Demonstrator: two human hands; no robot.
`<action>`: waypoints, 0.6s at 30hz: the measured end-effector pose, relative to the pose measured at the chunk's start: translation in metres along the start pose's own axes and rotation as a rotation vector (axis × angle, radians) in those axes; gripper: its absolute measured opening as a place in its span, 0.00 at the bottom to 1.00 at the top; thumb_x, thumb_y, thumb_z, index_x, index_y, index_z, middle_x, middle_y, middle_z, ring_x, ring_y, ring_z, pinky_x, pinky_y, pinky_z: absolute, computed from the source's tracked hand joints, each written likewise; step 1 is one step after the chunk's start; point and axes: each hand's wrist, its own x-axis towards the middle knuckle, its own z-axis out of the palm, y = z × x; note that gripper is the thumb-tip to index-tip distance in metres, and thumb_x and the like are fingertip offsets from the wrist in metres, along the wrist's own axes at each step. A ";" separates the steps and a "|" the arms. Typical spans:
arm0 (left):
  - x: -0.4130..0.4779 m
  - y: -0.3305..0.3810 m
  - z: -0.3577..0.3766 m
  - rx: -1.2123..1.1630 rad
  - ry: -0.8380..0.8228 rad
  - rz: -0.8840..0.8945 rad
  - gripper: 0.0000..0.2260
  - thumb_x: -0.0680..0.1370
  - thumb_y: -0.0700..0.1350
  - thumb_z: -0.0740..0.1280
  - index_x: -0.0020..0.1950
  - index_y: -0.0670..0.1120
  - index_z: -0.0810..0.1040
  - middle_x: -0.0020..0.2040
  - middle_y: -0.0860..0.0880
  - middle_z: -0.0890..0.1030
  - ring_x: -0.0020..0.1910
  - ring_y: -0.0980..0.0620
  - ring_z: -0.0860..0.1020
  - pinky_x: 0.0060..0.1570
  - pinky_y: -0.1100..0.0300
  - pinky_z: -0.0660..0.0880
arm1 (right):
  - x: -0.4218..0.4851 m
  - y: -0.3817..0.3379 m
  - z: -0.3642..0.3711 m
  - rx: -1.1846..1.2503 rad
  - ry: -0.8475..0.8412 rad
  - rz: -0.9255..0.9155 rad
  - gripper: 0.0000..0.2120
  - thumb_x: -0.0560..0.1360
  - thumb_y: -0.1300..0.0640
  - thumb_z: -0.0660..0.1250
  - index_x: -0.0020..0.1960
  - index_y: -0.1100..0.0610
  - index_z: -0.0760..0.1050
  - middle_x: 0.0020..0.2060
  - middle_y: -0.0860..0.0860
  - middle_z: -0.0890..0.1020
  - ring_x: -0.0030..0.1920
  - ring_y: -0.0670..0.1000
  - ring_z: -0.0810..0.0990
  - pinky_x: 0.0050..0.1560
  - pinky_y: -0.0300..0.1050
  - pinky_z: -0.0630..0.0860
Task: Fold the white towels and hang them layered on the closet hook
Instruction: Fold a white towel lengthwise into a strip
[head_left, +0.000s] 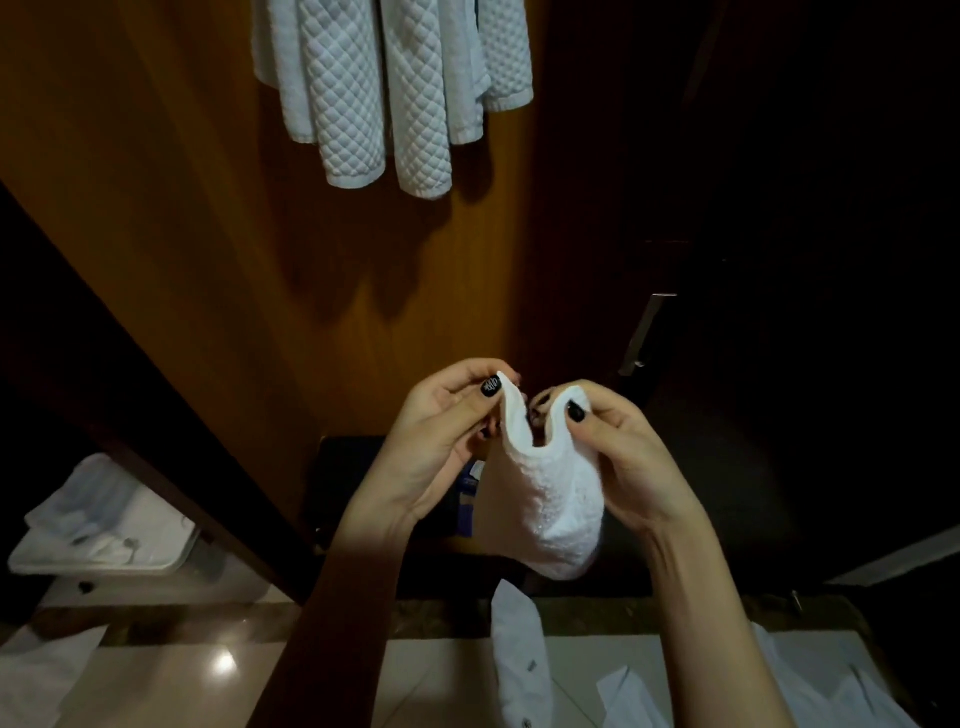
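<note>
Nearest, on the shiny tiled floor, lie some white pieces, among them a long white cloth just below the hands; I cannot tell if these are more towels.

Above them, the left hand and the right hand hold a small white towel in the air. Each grip is a pinch of thumb and fingers on one upper corner, so both are clenched on the cloth. The two corners stand close together and the edge between them sags, while the body hangs down under the right hand. I judge the corners are being brought together to make a fold.

At the far left, a white tray with some items sits low.

Behind rises the wooden closet panel. At its top hang quilted white towels, overlapping in layers; the hook itself is out of view. The held towel probably goes up there after folding.
</note>
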 end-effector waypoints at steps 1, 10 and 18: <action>0.001 0.000 0.001 0.002 -0.003 -0.007 0.05 0.72 0.45 0.70 0.45 0.51 0.85 0.41 0.50 0.83 0.39 0.56 0.80 0.41 0.66 0.76 | 0.000 0.000 0.000 -0.032 0.010 0.006 0.09 0.74 0.61 0.64 0.46 0.54 0.84 0.41 0.49 0.84 0.42 0.45 0.82 0.43 0.37 0.77; 0.012 0.000 0.009 0.085 0.024 -0.047 0.05 0.73 0.49 0.71 0.44 0.49 0.86 0.39 0.47 0.81 0.41 0.45 0.75 0.41 0.59 0.71 | 0.007 0.003 0.003 -0.040 0.088 -0.006 0.07 0.69 0.63 0.69 0.38 0.52 0.82 0.34 0.52 0.85 0.36 0.48 0.84 0.37 0.38 0.78; 0.014 0.009 0.016 0.026 -0.039 -0.085 0.07 0.71 0.49 0.71 0.44 0.47 0.86 0.43 0.47 0.86 0.42 0.53 0.84 0.39 0.63 0.79 | 0.012 0.006 0.005 -0.132 0.131 -0.089 0.03 0.69 0.61 0.72 0.40 0.59 0.78 0.43 0.48 0.83 0.47 0.47 0.82 0.47 0.39 0.78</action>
